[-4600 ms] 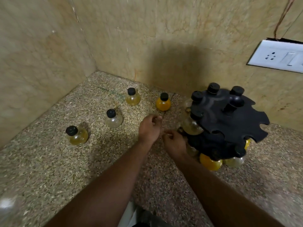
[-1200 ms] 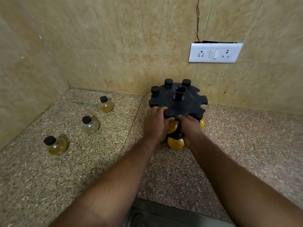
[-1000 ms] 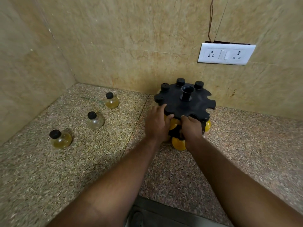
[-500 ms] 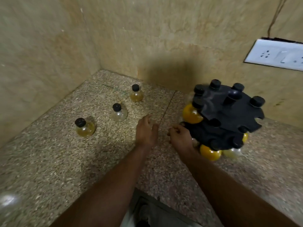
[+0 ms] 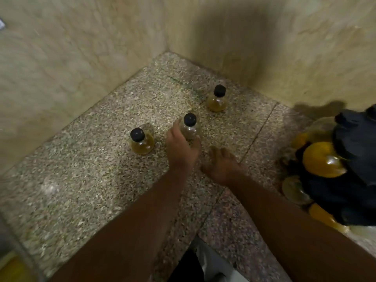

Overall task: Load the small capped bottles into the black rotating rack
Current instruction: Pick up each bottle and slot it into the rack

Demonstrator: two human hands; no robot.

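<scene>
No writing is showing anywhere: the three capped bottles standing mid-frame are carrying no readable labels, and the black rack at the right edge is bearing none.

Head cam, looks down, close on counter corner.

Three bottles on the counter; rack well right of them
</scene>
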